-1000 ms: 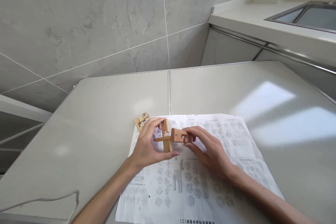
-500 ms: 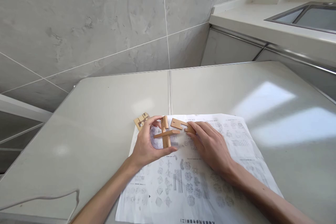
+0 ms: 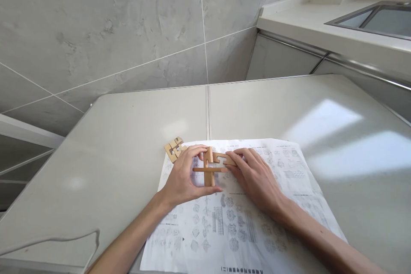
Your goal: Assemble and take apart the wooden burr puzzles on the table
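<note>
My left hand [image 3: 181, 175] grips a cross-shaped wooden puzzle assembly [image 3: 209, 176], its thumb below and fingers above. One flat piece stands upright in it and another passes through crosswise. Between thumb and fingers of my right hand [image 3: 253, 173] is a slotted wooden puzzle piece [image 3: 229, 159], its cut-out showing. The far end of this piece lies against or behind the upper part of the assembly; I cannot tell whether they touch. Just beyond my left fingers, more light wooden puzzle pieces [image 3: 170, 149], one marked 3, lie close together on the table.
Under my hands a printed instruction sheet [image 3: 224, 239] with small diagrams is spread on the glossy pale table [image 3: 138, 124]. A cable [image 3: 64, 238] runs across the table at lower left. A counter [image 3: 295, 13] with a sink stands at the right, and a grey tiled wall rises behind.
My left hand has shifted slightly right and turned the assembly. The slotted piece in my right hand now meets the assembly's outline, where a gap showed before.
</note>
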The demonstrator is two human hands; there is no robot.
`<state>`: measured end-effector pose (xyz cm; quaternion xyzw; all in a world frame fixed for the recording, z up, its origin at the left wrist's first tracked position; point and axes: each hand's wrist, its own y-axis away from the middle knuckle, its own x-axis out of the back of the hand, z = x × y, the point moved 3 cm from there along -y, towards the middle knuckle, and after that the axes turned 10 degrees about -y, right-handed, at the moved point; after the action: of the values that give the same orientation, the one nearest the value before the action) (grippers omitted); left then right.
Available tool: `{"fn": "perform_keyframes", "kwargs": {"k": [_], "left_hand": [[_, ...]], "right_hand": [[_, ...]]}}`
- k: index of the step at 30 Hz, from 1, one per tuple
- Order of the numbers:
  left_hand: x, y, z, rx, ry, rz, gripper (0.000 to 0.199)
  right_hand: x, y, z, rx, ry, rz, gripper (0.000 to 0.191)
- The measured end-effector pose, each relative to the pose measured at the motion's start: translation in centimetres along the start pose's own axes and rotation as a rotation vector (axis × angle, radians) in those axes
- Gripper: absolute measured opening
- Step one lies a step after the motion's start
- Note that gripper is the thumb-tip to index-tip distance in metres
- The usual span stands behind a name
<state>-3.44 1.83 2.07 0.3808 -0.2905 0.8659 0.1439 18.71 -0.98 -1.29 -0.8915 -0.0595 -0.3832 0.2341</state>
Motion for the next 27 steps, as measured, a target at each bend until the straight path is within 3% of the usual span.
{"fn": "perform_keyframes", "kwargs": {"k": [5,17,21,27], "left_hand": [[-0.3,-0.1,0.5,-0.096,0.021,-0.078,0.093],[-0.5,0.1,0.6,-0.21,-0.032,-0.107,0.08],[-0.5,0.1,0.6,-0.223,-0.017,-0.133,0.077],[-0.7,0.5,1.2,-0.316,-0.015,-0.143,0.074]], "right_hand": [[0.0,-0.1,-0.2,0.006,-0.03,-0.003,0.019],[0.4,-0.3,-0.5,-0.016,-0.119,0.026,0.021],[1.1,-0.5,-0.7,-0.049,-0.376,0.06,0.022],[1.4,-0.7,-1.6,-0.248,-0.891,-0.23,0.035]]}}
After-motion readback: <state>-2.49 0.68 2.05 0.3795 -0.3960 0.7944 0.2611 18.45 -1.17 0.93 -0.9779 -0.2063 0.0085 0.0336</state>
